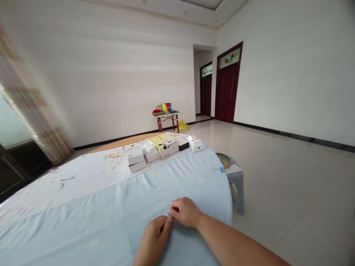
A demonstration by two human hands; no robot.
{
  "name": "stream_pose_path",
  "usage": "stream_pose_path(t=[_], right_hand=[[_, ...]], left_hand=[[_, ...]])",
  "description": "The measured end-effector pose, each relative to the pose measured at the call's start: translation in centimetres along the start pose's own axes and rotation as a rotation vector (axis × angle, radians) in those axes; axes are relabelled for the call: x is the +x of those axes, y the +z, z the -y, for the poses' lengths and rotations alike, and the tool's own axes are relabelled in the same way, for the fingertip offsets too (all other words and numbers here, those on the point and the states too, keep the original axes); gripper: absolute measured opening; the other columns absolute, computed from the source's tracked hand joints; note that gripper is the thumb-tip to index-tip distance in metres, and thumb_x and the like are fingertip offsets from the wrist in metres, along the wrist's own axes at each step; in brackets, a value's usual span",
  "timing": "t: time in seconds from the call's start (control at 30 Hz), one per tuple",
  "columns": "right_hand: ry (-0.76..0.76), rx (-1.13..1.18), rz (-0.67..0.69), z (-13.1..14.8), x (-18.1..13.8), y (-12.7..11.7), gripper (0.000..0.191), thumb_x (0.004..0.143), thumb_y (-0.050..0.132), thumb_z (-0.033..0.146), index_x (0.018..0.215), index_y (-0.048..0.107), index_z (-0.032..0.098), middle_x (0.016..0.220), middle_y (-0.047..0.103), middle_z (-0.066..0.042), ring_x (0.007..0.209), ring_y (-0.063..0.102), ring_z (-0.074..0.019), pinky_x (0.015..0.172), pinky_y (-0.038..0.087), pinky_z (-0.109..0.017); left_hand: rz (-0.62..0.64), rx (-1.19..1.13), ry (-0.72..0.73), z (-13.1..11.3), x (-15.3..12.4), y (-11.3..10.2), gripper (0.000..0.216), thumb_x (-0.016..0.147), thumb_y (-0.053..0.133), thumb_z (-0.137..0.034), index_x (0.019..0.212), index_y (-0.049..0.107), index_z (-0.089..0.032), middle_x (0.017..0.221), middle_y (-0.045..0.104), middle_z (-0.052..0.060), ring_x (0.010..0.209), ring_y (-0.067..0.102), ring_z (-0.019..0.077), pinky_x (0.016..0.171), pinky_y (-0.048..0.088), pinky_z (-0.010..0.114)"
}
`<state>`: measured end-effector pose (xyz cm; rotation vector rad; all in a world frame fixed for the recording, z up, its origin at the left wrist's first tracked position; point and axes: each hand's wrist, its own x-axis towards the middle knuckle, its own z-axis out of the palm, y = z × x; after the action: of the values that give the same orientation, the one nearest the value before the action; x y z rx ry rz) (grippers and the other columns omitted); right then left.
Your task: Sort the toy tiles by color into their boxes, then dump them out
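Observation:
My left hand point(156, 234) rests over the light blue cloth point(111, 210) on the round table, its fingers curled in and closed. Just to its right and a little farther off, my right hand point(185, 211) is closed too, with thumb and fingertips pressed together. The two hands meet at their fingertips. Whatever they may hold between them is hidden. Beyond the hands stands a row of boxes: two stacked white boxes point(136, 159), another white box point(151, 153), a yellow box with a cartoon print point(165, 145), a black-and-white box point(183, 143) and a small white box point(195, 143).
A grey plastic stool point(237, 177) with a round patterned tin point(223, 160) stands against the table's right side. Farther back are a small folding table point(168, 115) with colourful items, a yellow bag point(183, 125) and dark red doors point(227, 92). A curtain point(36, 99) hangs at left.

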<state>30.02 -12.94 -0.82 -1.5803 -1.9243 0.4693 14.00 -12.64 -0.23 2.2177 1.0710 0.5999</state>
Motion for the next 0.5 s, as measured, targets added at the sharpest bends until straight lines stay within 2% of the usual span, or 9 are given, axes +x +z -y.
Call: stream_pose_path(t=[0.17,0.37,0.5], right_hand=[[-0.015,-0.003,-0.003,-0.2,0.1,0.1,0.024,0.081,0.05,0.031,0.071,0.068,0.019,0.064,0.066,0.0,0.059,0.054,-0.0103,0.054,0.03,-0.021],[-0.013,0.053,-0.002,-0.1,-0.4,0.7,0.028,0.082,0.048,0.028,0.061,0.063,0.017,0.058,0.061,0.001,0.055,0.051,-0.0096,0.053,0.031,-0.021],[-0.054,0.202,0.019,-1.2,0.5,-0.2,0.023,0.083,0.047,0.03,0.075,0.065,0.017,0.063,0.062,0.0,0.057,0.053,-0.0108,0.055,0.037,-0.02]], left_hand=[[0.0,-0.006,-0.014,-0.1,-0.1,0.0,0.041,0.089,0.033,-0.042,0.059,0.046,-0.018,0.061,0.053,0.001,0.061,0.047,0.0129,0.06,0.034,0.023],[-0.039,-0.002,-0.034,-0.3,-0.2,0.1,0.039,0.089,0.034,-0.036,0.056,0.045,-0.018,0.059,0.053,0.001,0.059,0.048,0.0124,0.059,0.033,0.022],[-0.036,0.005,-0.025,0.0,-0.1,0.2,0.041,0.09,0.032,-0.036,0.061,0.053,-0.017,0.062,0.056,0.002,0.061,0.05,0.0127,0.06,0.035,0.022]])
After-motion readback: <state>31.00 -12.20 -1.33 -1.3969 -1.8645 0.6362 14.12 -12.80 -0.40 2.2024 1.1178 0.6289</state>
